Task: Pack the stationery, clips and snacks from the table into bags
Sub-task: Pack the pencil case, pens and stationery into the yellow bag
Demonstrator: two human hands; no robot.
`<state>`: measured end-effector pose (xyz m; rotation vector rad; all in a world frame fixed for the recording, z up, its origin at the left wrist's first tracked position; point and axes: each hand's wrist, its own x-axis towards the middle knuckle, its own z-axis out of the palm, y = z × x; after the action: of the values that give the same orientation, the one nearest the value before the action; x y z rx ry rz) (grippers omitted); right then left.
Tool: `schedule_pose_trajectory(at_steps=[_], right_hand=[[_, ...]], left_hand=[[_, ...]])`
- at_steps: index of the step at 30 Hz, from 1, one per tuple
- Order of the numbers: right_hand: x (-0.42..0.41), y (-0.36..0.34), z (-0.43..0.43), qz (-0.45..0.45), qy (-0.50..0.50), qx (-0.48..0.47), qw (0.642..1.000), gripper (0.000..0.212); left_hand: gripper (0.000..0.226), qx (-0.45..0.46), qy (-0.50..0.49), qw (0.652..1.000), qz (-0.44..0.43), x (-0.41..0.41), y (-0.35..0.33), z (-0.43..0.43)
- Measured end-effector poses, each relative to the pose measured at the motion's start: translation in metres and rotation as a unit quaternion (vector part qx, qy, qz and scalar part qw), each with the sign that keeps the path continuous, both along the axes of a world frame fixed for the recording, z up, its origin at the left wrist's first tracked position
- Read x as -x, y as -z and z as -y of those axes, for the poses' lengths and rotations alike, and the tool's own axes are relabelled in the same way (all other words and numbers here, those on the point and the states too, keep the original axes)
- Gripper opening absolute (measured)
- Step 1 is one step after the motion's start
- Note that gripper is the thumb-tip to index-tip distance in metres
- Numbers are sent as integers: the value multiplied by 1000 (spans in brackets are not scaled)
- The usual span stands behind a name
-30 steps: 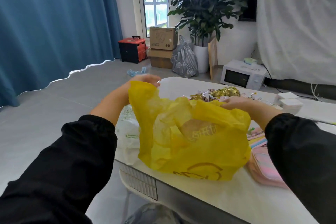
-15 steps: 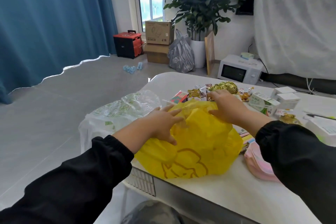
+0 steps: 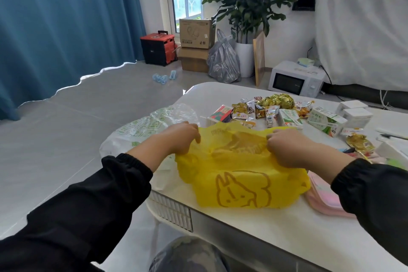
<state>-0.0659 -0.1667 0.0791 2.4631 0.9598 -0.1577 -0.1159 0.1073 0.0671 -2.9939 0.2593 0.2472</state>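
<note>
A yellow plastic bag (image 3: 240, 187) with a brown rabbit drawing lies on the white table (image 3: 276, 234) near its front edge. My left hand (image 3: 181, 139) grips the bag's rim on the left side and my right hand (image 3: 287, 148) grips it on the right, holding the mouth stretched between them. Something brownish shows through the thin plastic inside. Beyond the bag lies a heap of snack packets (image 3: 262, 108), several in gold wrappers. A pink pouch (image 3: 324, 199) sits right of the bag, partly under my right sleeve.
A white bag with green print (image 3: 150, 128) lies crumpled at the table's left corner. Green-and-white cartons (image 3: 324, 120) and white boxes (image 3: 355, 112) stand at the right. On the floor behind are a microwave (image 3: 295, 79), cardboard boxes (image 3: 196, 33) and a potted plant (image 3: 245, 57).
The bag has come down from upright to lying flat on the table. My hands moved from pressing on its top to gripping the rim at both sides and pulling it apart.
</note>
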Motion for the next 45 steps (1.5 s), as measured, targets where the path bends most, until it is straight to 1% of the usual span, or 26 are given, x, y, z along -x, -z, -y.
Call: schedule_pose_trajectory(at_steps=[2, 3, 5, 6, 7, 8, 10, 11, 13, 15, 18, 20, 22, 23, 25, 26, 27, 28, 30, 32, 33, 36, 38, 39, 43, 45], right_hand=[[1, 1, 2, -25, 48, 24, 998, 29], [3, 1, -1, -32, 70, 17, 997, 38], [7, -1, -13, -4, 80, -18, 997, 49], [9, -2, -20, 25, 64, -30, 997, 49], [12, -3, -27, 45, 46, -34, 997, 45], [15, -3, -33, 47, 29, -29, 998, 37], [18, 3, -42, 7, -5, -12, 1000, 13], [20, 6, -44, -11, -16, -4, 1000, 10], [23, 14, -43, -38, -27, 4, 999, 26], [22, 22, -39, -57, -24, 14, 998, 44], [22, 31, -34, -78, 73, 100, 989, 68], [20, 32, -31, -52, 140, 124, 981, 71], [18, 31, -29, -9, 163, 133, 978, 68], [18, 31, -28, 8, 146, 110, 983, 62], [18, 38, -28, 33, 44, -13, 998, 40], [20, 43, -28, 17, -5, -95, 995, 32], [22, 47, -28, -24, -26, -163, 986, 30], [24, 53, -27, -69, -32, -201, 977, 29], [25, 65, -25, -109, -29, -204, 972, 35], [21, 75, -25, -97, -5, -156, 983, 46], [20, 78, -25, -94, 18, -139, 986, 42], [15, 82, -30, -70, 64, -143, 985, 5], [10, 84, -31, -45, 80, -171, 981, 22], [6, 83, -30, -38, 90, -188, 977, 25], [-6, 67, -27, 36, 80, -250, 964, 11], [-13, 59, -26, 81, 62, -261, 960, 12]], left_hand=[[57, 24, -53, 998, 12, -1, 0, -4], [56, 40, -76, 996, 19, -3, 0, -4], [50, 69, -128, 989, 16, -5, -1, 4], [42, 67, -147, 987, 7, -5, -4, 9], [30, 39, -159, 987, -1, -5, -8, 15], [19, -16, -161, 987, -6, -3, -13, 21], [19, -127, -135, 982, 18, -2, -19, 32], [23, -165, -115, 979, 39, -1, -18, 39], [26, -195, -74, 975, 73, 1, -10, 54], [35, -190, -58, 978, 67, 5, 0, 64], [49, -166, -43, 984, 43, 9, 14, 68], [51, -124, 17, 992, 29, 11, 20, 69], [45, -78, 91, 993, 25, 15, 24, 71], [43, -67, 122, 990, 32, 18, 26, 71], [35, -64, 175, 979, 78, 21, 29, 70], [28, -66, 197, 972, 111, 22, 31, 69], [22, -61, 211, 966, 136, 23, 33, 67], [20, -55, 214, 965, 144, 23, 34, 66], [19, -42, 200, 971, 126, 24, 37, 64], [16, -10, 184, 978, 101, 25, 41, 65], [17, 12, 175, 981, 86, 25, 43, 65], [39, 61, 154, 986, 13, 27, 47, 66], [52, 68, 157, 985, -25, 29, 49, 65], [55, 70, 161, 984, -36, 30, 50, 65], [52, 71, 174, 981, -42, 32, 50, 68], [60, 112, 152, 982, -27, 32, 50, 69]])
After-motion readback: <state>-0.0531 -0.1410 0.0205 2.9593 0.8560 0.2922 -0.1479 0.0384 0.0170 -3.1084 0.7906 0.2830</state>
